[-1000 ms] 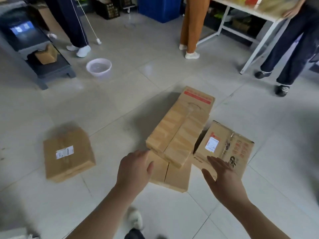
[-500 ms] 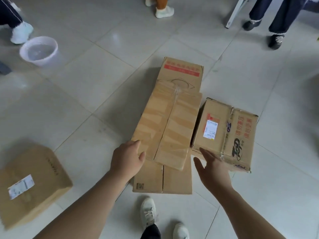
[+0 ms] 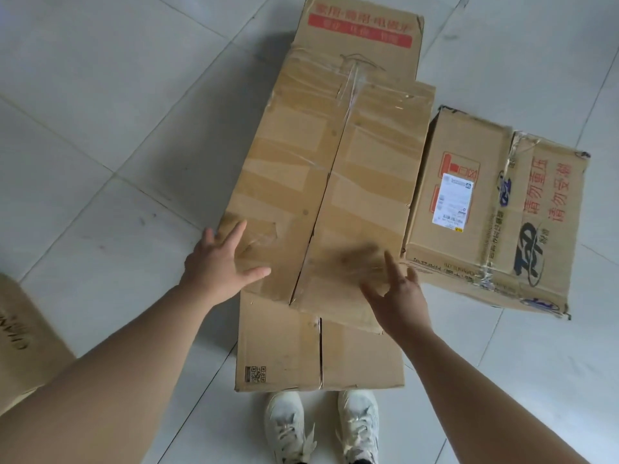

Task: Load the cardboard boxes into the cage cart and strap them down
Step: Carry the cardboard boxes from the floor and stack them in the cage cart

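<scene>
While both of my hands reach down in the head view, the relation that counts is that the taped cardboard box [image 3: 335, 195] lies straight ahead of my fingers, on top of a long flat box [image 3: 281, 356] whose near end sticks out toward my white sneakers [image 3: 321, 426] and whose far end, with red print, shows beyond it. The taped box's long axis runs away from me, a little skewed from the box beneath, so its near short edge faces both palms. My left hand [image 3: 221, 262] is the closer one: it sits at the near left corner with fingers spread wide, fingertips apparently touching the top face, thumb out to the right, clasping nothing. My right hand [image 3: 398, 296] hovers above the near right corner, fingers apart and splayed, blurred, and I cannot tell whether it touches the cardboard. Neither hand holds anything. Just beside the taped box on the right lies a printed box with a white label [image 3: 495, 212], apparently touching it; another brown box [image 3: 23, 343] shows at the left edge, well apart. No cage cart is in view. I judge the next move needs each hand to wrap its own long side near this end before lifting.
</scene>
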A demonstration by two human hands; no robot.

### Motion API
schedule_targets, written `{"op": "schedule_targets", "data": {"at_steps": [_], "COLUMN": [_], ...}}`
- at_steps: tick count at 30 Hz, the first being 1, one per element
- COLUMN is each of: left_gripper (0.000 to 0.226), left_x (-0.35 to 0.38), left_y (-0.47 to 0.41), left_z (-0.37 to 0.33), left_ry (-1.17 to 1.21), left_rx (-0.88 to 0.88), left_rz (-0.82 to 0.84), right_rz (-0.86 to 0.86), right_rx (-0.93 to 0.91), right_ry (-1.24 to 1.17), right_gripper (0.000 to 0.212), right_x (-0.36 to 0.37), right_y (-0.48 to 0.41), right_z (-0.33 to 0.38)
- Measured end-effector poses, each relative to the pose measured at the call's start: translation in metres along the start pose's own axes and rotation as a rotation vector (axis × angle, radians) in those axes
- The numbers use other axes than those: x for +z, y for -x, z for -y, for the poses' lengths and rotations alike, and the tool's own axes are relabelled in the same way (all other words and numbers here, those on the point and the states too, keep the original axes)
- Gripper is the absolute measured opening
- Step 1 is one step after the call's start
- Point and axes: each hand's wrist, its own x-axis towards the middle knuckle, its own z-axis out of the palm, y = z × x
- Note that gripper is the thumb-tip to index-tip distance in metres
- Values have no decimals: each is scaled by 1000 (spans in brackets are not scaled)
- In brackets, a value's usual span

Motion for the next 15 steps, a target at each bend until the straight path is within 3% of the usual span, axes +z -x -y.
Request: {"op": "schedule_targets", "data": {"at_steps": [3,7,15], "left_gripper": [117,127,120], "left_x": [15,22,-18], "left_y": [-23,-30,9], "left_z": [5,2,-18], "left_ry": [184,185,222], "left_rx": [-50,-81,-99], "left_rz": [5,-89,-174], "right_rz": [-14,-96,-241], "right_rx": [-20,-30,-18], "right_ry": [-173,-295,-230], "right_gripper": [90,96,76], "right_x": [22,33,-21], "right_y": [-16,-21,-6], "right_z": [-7,-7,18]}}
